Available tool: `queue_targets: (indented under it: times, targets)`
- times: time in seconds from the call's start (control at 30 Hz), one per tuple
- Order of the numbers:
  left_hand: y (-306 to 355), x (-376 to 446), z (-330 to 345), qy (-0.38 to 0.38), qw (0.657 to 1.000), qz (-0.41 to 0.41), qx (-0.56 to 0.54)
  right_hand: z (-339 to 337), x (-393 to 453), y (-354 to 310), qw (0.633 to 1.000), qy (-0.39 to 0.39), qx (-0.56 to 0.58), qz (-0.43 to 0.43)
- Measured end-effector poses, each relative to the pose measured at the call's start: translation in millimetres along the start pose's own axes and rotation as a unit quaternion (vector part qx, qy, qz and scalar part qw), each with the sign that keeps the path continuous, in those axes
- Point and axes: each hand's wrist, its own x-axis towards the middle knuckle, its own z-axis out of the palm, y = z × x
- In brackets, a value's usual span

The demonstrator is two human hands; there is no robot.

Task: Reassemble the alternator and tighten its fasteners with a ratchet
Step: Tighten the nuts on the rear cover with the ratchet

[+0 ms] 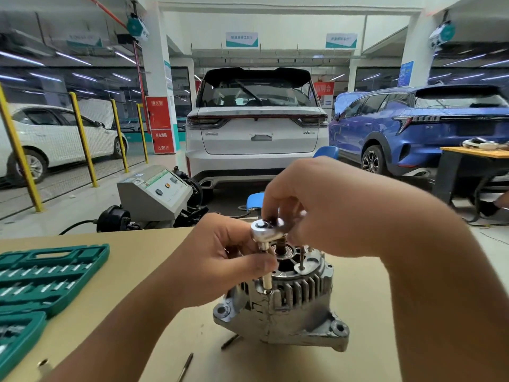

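1. Head view, looking down: the alternator (pixel 281 307) stands on the tan worktop (pixel 371 312), its finned housing upward, and I take it as my landmark.
2. Directly above the alternator's near-left edge, the ratchet (pixel 265 230) sits with its round silver head on top of a thin extension bar (pixel 266 279) that runs straight down into a bolt hole on the housing.
3. My left hand (pixel 220 260) is just left of the alternator; its fingers (pixel 263 261) are curled round the extension bar below the ratchet head, pinching it.
4. My right hand (pixel 316 205) is above the alternator; its fingers (pixel 271 201) are bent down onto the ratchet's handle end, gripping it. The handle itself is mostly hidden under them.
5. Two studs (pixel 302 257) rise from the top of the alternator on its far-right side.
6. Well left of the alternator, a green socket case (pixel 41 279) lies open on the worktop.
7. In front of the alternator, two dark slim bolts (pixel 230 341) lie loose on the worktop.
8. Beyond the alternator, a white car (pixel 256 128) is parked on the floor.
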Motion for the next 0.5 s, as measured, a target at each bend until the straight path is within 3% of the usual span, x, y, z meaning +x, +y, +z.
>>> queue_targets:
  times: [0.17, 0.33, 0.5]
  targets:
    - [-3.8, 3.1, 7.5, 0.053, 0.998, -0.001, 0.027, 3.0, 0.7, -4.3, 0.998, -0.023, -0.062, -0.01]
    - [2.4, 1.5, 0.1, -0.018, 1.0, 0.006, 0.014, -5.4, -3.8, -4.2, 0.998, -0.039, -0.044, -0.015]
    - [-1.6, 2.8, 5.1, 0.033, 0.999, -0.01, 0.013, -0.9, -4.7, -3.9, 0.997, -0.035, -0.072, 0.0]
